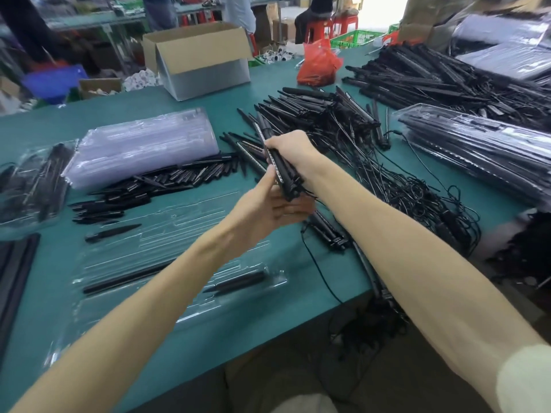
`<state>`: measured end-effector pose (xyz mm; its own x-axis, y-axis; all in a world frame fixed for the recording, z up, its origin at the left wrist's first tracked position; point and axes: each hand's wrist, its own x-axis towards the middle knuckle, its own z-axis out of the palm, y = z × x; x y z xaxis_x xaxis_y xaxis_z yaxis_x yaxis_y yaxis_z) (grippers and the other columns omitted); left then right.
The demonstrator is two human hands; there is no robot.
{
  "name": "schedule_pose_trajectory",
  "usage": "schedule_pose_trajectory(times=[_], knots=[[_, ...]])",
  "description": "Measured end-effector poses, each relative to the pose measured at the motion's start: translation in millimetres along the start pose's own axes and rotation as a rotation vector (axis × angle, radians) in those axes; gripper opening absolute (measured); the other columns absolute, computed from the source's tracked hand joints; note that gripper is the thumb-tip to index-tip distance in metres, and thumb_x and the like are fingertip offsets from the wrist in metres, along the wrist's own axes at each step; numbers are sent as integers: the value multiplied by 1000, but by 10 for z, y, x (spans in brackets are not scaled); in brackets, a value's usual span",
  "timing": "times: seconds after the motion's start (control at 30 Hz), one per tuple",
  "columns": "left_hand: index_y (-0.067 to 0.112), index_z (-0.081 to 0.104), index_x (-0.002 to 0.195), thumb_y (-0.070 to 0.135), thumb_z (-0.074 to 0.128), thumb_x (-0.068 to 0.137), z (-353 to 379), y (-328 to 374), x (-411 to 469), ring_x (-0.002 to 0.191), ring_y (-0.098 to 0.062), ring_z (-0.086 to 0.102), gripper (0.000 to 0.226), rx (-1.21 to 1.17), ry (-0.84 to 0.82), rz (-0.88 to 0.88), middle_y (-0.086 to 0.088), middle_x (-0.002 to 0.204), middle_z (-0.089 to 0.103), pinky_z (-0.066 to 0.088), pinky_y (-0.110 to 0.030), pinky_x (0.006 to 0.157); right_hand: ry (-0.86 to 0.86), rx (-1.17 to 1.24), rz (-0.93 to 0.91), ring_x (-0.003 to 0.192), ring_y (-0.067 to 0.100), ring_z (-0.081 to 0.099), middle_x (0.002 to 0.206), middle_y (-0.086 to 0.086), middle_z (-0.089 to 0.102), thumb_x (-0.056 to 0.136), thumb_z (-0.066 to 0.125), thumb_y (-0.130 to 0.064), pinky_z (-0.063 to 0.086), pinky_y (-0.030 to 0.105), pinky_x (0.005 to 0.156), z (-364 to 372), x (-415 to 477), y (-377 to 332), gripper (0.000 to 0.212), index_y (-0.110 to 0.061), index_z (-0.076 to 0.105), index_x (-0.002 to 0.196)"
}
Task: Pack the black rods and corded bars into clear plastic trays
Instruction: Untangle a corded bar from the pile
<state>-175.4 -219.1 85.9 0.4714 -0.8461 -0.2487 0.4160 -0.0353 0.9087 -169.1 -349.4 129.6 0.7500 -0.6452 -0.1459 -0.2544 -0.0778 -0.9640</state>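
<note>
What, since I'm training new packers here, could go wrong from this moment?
The corded bars held by the right hand and left hand trail into the cord tangle; pulling may drag neighbours along. The hanging cords off the table might snag. The clear tray under the left forearm could be knocked.

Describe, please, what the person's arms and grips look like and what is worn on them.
Both forearms are bare. The left grip and right grip are ungloved hands; neither wrist shows a watch or band. A pale cream sleeve shows on the right arm at the picture's lower right corner; no sleeve shows on the left arm.
</note>
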Motion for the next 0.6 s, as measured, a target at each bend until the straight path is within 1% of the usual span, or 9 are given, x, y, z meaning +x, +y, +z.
schedule_pose_trajectory(times=[0.07, 0.13, 0.17, 0.23, 0.27, 0.33, 0.37, 0.47, 0.6], knots=[[-11, 59, 122, 48, 41, 104, 23, 7, -11, 97, -34, 70, 64, -96, 2, 42, -26, 108, 69, 60, -39, 86, -25, -72, -46, 55, 21, 47, 67, 14, 53, 96, 63, -18, 38, 28, 57, 54, -29, 28, 20, -2, 63, 83], [-9, 62, 117, 36, 49, 104, 17, -11, -35, 93, -28, 73, 48, -32, 10, 82, -20, 105, 72, 60, -35, 84, -112, -51, -28, 49, 19, 56, 58, 14, 60, 101, 57, -27, 44, 21, 52, 77, -65, 79, 36, 0, 65, 78], [-7, 64, 114, 31, 51, 105, -4, -28, -44, 93, -26, 73, 41, -8, 22, 94, -18, 104, 74, 60, -34, 84, -152, -13, -4, 53, 21, 60, 62, 16, 64, 103, 53, -31, 48, 22, 55, 72, -87, 118, 45, 7, 67, 82], [-2, 66, 110, 21, 50, 105, -68, -47, -36, 95, -25, 73, 29, -55, 107, 103, -17, 104, 75, 61, -36, 86, -162, 10, 6, 67, 27, 55, 78, 21, 60, 104, 48, -39, 45, 32, 63, 40, -141, 224, 61, 21, 61, 102], [-1, 66, 107, 18, 49, 105, -108, -44, -18, 93, -25, 73, 25, -103, 176, 101, -16, 102, 74, 61, -38, 86, -131, -22, -23, 70, 26, 54, 84, 16, 62, 104, 48, -40, 46, 33, 65, 23, -196, 292, 62, 20, 62, 108], [0, 65, 99, 14, 50, 103, -197, -23, 25, 88, -26, 71, 21, -219, 302, 92, -15, 94, 73, 62, -38, 81, -66, -153, -153, 72, 18, 65, 89, 7, 73, 103, 48, -40, 55, 32, 73, -5, -371, 461, 51, 6, 72, 100], [2, 64, 93, 13, 49, 102, -244, -10, 44, 84, -26, 70, 21, -256, 341, 91, -14, 88, 73, 63, -37, 77, -46, -246, -244, 77, 14, 68, 88, 2, 75, 103, 49, -40, 55, 31, 77, -24, -487, 553, 46, -3, 75, 96], [5, 58, 85, 14, 49, 103, -349, 50, 93, 67, -23, 66, 22, -312, 384, 100, -9, 73, 67, 62, -34, 67, -47, -516, -460, 90, 17, 65, 93, -3, 73, 101, 52, -44, 49, 36, 83, -113, -772, 836, 33, -19, 73, 109], [6, 50, 90, 11, 50, 102, -397, 150, 113, 51, -17, 54, 13, -386, 353, 113, -10, 72, 58, 62, -36, 70, 83, -713, -545, 105, 26, 60, 112, 7, 69, 104, 51, -27, 44, 40, 95, -343, -812, 1101, 30, -10, 65, 125]])
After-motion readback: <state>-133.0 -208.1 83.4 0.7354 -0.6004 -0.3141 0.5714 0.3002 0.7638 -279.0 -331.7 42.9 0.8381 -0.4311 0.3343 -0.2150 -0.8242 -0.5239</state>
